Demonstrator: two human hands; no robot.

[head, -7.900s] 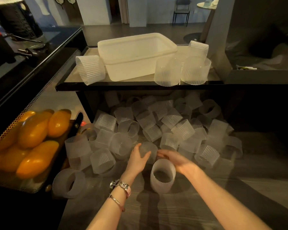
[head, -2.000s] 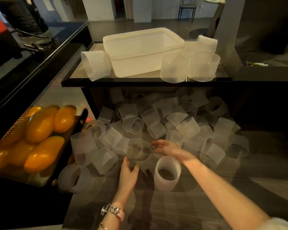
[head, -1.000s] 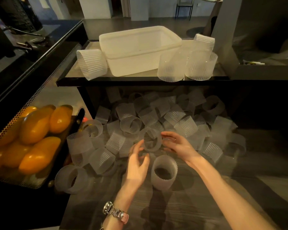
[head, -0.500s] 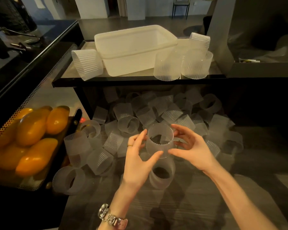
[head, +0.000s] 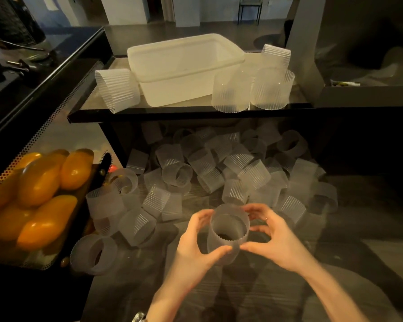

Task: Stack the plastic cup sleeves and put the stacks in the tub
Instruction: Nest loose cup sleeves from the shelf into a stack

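1. We find the tub on the upper shelf, and as far as its translucent walls let us judge, no stack lies inside it yet.

2. Beside the tub we note finished or part-finished stacks: one lying tipped on its side at the left, and upright ones at the right, one with a further sleeve perched on top. None of these has gone into the tub.

3. On the lower surface a large loose heap of sleeves lies jumbled, most on their sides. We judge this to be the bulk of the work outstanding.

4. The stack in hand stands upright at the near edge of the heap. The left hand curls round its left side, thumb at the front wall. The right hand is cupped at its right side with fingers bent; whether the fingertips touch the rim is not clear through the motion blur.

5. Our judgement: a sleeve is being seated onto the stack. The task is at an early stage: many sleeves unstacked and no transfer to the tub made.

6. Oranges in a perforated tray sit at the left, apart from the work.
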